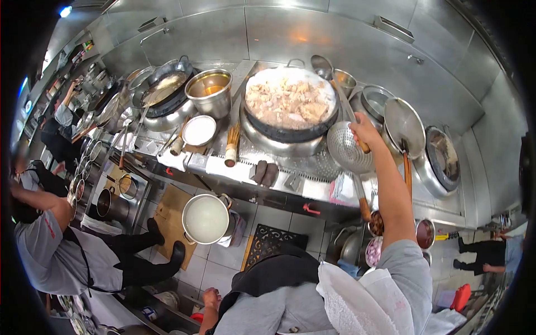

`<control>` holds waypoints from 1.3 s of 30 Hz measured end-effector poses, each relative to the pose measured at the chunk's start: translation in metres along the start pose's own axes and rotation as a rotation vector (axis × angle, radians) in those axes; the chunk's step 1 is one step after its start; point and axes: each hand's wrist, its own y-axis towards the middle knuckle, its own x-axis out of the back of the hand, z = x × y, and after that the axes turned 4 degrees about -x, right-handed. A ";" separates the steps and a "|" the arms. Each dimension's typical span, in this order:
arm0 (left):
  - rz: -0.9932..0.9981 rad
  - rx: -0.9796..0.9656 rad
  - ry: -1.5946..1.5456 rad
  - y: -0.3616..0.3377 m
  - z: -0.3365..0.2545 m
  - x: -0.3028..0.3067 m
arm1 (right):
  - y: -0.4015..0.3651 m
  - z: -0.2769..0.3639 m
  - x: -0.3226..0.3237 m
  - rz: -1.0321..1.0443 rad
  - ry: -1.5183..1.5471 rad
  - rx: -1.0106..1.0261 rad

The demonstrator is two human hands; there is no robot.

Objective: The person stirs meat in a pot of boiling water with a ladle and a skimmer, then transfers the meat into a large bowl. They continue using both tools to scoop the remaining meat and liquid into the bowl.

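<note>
My right hand [365, 133] is closed around the wooden-ended handle of a ladle [322, 66]. The ladle's bowl is at the far right rim of a big wok [262, 124], tilted by the wok's edge. Pale chunks of meat [290, 100] and white foam fill the wok. Below my right hand, a perforated skimmer [349, 146] lies on the counter with its handle pointing toward me. My left hand [211, 297] hangs low beside my body, away from the stove; its fingers look loosely curled, with nothing visible in them.
Left of the wok stand a steel pot of amber liquid [210, 92], a white bowl [199, 130] and a bamboo brush [232, 144]. A round strainer [404, 124] rests at right. A pot of cloudy liquid [205, 219] stands below the counter. A co-worker [72, 245] is at left.
</note>
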 end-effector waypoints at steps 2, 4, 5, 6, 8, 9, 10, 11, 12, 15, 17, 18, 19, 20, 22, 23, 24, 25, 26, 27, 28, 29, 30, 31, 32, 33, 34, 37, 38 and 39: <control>0.065 -0.187 0.224 -0.008 -0.003 -0.027 | 0.041 0.001 0.007 0.093 -0.062 -0.005; 0.104 -0.750 0.863 -0.014 0.006 -0.048 | 0.069 0.000 0.006 0.149 -0.100 -0.004; 0.111 -0.630 0.864 -0.017 0.006 -0.056 | 0.079 0.000 0.004 0.175 -0.092 -0.005; 0.120 -0.531 0.836 -0.020 0.006 -0.064 | 0.089 -0.001 0.001 0.201 -0.083 -0.009; 0.133 -0.460 0.848 -0.024 0.011 -0.078 | 0.103 0.005 -0.005 0.234 -0.183 0.016; 0.145 -0.453 0.859 -0.024 0.009 -0.084 | 0.109 0.006 -0.010 0.248 -0.217 0.024; 0.156 -0.456 0.873 -0.021 0.009 -0.089 | 0.109 0.012 -0.016 0.259 -0.249 0.032; 0.171 -0.461 0.887 -0.017 0.007 -0.093 | 0.108 0.018 -0.020 0.246 -0.354 0.019; 0.189 -0.471 0.904 -0.013 0.004 -0.096 | 0.107 0.024 -0.024 0.244 -0.407 0.066; 0.250 -0.525 0.962 0.003 -0.010 -0.103 | 0.102 0.026 -0.036 0.222 -0.581 0.211; 0.297 -0.591 1.013 0.017 -0.023 -0.100 | 0.099 0.019 -0.043 0.195 -0.714 0.322; 0.329 -0.641 1.045 0.027 -0.032 -0.099 | 0.091 0.021 -0.044 0.181 -0.748 0.331; 0.364 -0.715 1.078 0.039 -0.043 -0.102 | 0.081 0.022 -0.044 0.166 -0.786 0.342; 0.399 -0.781 1.107 0.049 -0.056 -0.105 | 0.068 0.026 -0.042 0.150 -0.829 0.352; 0.455 -1.104 1.229 0.075 -0.079 -0.112 | 0.045 0.027 -0.036 0.108 -0.919 0.355; 0.456 -1.290 1.264 0.086 -0.094 -0.117 | 0.036 0.023 -0.030 0.090 -0.962 0.358; 0.439 -1.404 1.261 0.095 -0.105 -0.123 | 0.026 0.019 -0.026 0.073 -1.004 0.359; 0.508 -1.016 1.115 0.097 -0.116 -0.124 | 0.011 0.018 -0.022 0.068 -1.023 0.352; 0.480 -0.615 0.868 0.096 -0.130 -0.126 | -0.009 0.026 -0.019 0.064 -1.041 0.343; 0.355 -0.310 0.660 0.092 -0.147 -0.131 | -0.027 0.028 -0.018 0.059 -1.058 0.332; 0.410 -0.286 0.685 0.094 -0.159 -0.134 | -0.040 0.025 -0.018 0.043 -1.083 0.298; 0.464 -0.263 0.710 0.097 -0.170 -0.137 | -0.054 0.021 -0.019 0.026 -1.107 0.262; 0.518 -0.239 0.736 0.107 -0.177 -0.139 | -0.067 0.018 -0.023 0.011 -1.130 0.225; 0.581 -0.271 0.815 0.119 -0.179 -0.136 | -0.080 0.022 -0.028 0.016 -1.137 0.158; 0.661 -0.538 0.925 0.129 -0.180 -0.132 | -0.091 0.024 -0.030 0.001 -1.123 0.149; 0.738 -0.807 1.018 0.136 -0.177 -0.127 | -0.101 0.024 -0.032 -0.008 -1.112 0.139; 0.807 -0.939 1.144 0.137 -0.178 -0.128 | -0.110 0.026 -0.033 -0.014 -1.101 0.129; 0.968 -1.089 1.571 0.147 -0.170 -0.139 | -0.136 0.041 -0.035 -0.032 -1.116 0.004; 0.982 -1.065 1.611 0.149 -0.169 -0.138 | -0.144 0.049 -0.032 -0.035 -1.124 -0.021; 0.948 -0.968 1.555 0.148 -0.167 -0.135 | -0.151 0.056 -0.026 -0.026 -1.147 -0.049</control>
